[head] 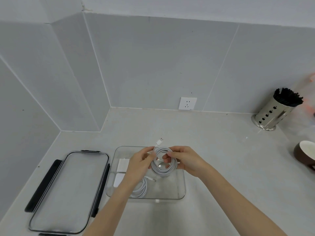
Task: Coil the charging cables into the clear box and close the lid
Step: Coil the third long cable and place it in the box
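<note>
Head view: white cable coil (164,161) held just above clear box (180,184), left hand (141,163) & right hand (185,160) both pinching it so loops don't spring, lid (68,193) off, left of box.

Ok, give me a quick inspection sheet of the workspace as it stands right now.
Surface: pale countertop, in a tiled corner.
Job's things: clear box open, holding a coiled cable and two white adapters; lid lies flat to its left.
Clutter: steel holder of black sticks; brown bowl at right edge.
Grippers: left hand and right hand both grip the white coil above the box.
Cables: the coil's USB plug sticks up free.
Surroundings: wall socket, nothing plugged in.
</note>
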A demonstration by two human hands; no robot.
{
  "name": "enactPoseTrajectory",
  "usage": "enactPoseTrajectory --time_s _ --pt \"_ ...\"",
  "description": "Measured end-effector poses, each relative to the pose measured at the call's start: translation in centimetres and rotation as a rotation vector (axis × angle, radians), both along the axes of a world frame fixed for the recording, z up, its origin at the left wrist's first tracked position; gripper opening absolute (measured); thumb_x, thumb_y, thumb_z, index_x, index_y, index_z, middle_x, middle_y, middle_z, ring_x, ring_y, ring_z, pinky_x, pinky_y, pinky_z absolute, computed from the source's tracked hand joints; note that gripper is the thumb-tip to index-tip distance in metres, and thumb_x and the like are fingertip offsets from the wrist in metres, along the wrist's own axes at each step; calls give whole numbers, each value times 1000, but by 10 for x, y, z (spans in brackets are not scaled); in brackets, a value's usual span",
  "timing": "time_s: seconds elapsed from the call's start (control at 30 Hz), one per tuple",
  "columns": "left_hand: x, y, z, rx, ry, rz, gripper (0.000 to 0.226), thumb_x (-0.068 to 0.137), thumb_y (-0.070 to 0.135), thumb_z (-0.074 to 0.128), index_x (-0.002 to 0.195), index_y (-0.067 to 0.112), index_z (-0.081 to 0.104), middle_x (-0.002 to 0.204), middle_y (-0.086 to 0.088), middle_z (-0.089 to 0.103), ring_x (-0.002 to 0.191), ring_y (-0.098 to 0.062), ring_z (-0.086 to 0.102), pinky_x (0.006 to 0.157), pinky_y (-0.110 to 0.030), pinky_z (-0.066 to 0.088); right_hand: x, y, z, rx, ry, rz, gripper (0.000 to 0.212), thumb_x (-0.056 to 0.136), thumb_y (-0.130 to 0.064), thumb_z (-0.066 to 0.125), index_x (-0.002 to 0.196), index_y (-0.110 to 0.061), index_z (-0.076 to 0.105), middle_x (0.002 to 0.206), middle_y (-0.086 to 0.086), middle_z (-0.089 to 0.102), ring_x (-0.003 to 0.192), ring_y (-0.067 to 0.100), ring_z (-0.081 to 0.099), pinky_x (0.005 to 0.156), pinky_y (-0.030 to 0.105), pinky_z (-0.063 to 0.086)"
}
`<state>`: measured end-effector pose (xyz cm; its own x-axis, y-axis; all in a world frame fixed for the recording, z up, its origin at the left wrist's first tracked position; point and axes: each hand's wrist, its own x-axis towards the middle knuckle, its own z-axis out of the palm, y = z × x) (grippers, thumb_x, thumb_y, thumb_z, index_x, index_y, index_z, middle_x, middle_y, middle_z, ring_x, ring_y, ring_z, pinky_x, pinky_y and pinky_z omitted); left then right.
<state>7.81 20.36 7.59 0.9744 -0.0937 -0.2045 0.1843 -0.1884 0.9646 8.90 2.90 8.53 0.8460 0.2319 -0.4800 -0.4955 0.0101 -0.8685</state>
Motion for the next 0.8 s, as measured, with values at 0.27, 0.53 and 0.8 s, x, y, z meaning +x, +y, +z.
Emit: enactPoseTrajectory --time_s 0.27,0.53,0.8 --pt "-4 -3 -4 -11 -169 162 18 85 12 61 81 29 63 85 6 66 81 -12 59 73 -25 44 0 4 1 -87 0 -81 13 88 -8 57 93 -3 69 71 5 69 59 13 66 65 32 58" --pt "0 3 1 -57 -63 -15 14 79 8 68 73 20 70 87 -4 70 83 -19 65 76 -21 50 2 6 10 -70 -63 -75 14 88 -13 59 96 -7 69 74 3 70 63 11 68 59 26 57" --pt "-3 -5 -3 78 -53 150 18 71 2 74 62 15 65 72 -4 69 62 -4 66 59 -8 49 2 5 7 -156 -69 -3 21 93 -16 52 106 -8 66 84 3 68 73 12 65 69 32 57"
